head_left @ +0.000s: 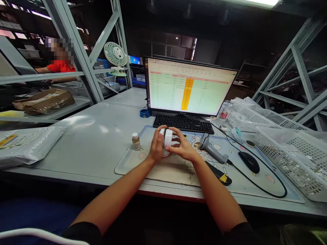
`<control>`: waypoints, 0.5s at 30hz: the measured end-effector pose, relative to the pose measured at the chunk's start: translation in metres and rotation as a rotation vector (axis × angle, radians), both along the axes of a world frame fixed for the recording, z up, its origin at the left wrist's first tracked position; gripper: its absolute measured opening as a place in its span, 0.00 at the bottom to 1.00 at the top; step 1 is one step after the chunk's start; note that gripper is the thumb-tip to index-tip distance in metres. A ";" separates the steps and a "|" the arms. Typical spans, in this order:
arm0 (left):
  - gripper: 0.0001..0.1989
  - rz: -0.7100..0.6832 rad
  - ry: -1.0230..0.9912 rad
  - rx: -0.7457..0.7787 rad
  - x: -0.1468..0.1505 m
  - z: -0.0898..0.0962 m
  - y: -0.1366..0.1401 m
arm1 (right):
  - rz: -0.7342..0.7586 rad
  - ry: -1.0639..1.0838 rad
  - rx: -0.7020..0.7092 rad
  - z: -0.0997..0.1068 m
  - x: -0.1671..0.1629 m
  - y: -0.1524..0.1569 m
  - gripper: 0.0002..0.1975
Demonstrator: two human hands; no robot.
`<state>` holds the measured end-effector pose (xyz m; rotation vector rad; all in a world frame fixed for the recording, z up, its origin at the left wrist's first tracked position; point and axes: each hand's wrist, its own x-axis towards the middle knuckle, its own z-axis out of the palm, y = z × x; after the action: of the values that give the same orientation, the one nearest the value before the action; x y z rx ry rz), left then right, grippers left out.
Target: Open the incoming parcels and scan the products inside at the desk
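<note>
A white, round, jar-like container point(168, 137) is held on its side above the desk mat, between both my hands. My left hand point(156, 145) is closed against its left side, with the thumb along it. From the right, my right hand point(184, 147) grips it with curved fingers on top and the thumb lower down. Parts of the container are hidden by my fingers, and any label on it cannot be read. Left of my hands a small bottle point(136, 141) with a white cap and brownish contents stands upright on the mat.
A keyboard point(182, 124) lies before a monitor point(189, 88) showing a spreadsheet. On the mat point(153, 173) are a barcode scanner point(213, 149), a black-and-yellow cutter point(221, 175) and a mouse point(249, 162). White baskets point(291, 163) stand right; a plastic-wrapped package point(30, 144) lies left. A person in red sits beyond the frame.
</note>
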<state>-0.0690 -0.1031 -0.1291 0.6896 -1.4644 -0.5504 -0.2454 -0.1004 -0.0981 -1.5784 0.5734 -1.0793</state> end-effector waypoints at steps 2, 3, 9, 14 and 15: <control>0.26 0.038 0.122 0.032 0.006 0.002 -0.005 | 0.008 -0.085 0.066 0.004 -0.008 -0.001 0.47; 0.26 0.052 0.154 0.032 0.009 0.003 -0.007 | 0.050 -0.138 0.128 0.005 -0.013 -0.002 0.46; 0.28 -0.039 0.077 0.006 0.005 0.004 -0.001 | 0.171 -0.208 0.208 0.002 -0.024 -0.010 0.44; 0.35 -0.092 -0.049 -0.027 -0.005 -0.001 0.007 | 0.063 -0.028 -0.019 -0.013 0.004 -0.007 0.54; 0.36 -0.088 -0.076 -0.027 -0.005 -0.001 0.009 | 0.064 -0.026 -0.051 -0.015 0.009 -0.006 0.52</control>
<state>-0.0744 -0.0944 -0.1300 0.6330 -1.5760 -0.5759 -0.2368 -0.1062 -0.1136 -1.6134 0.4782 -1.0725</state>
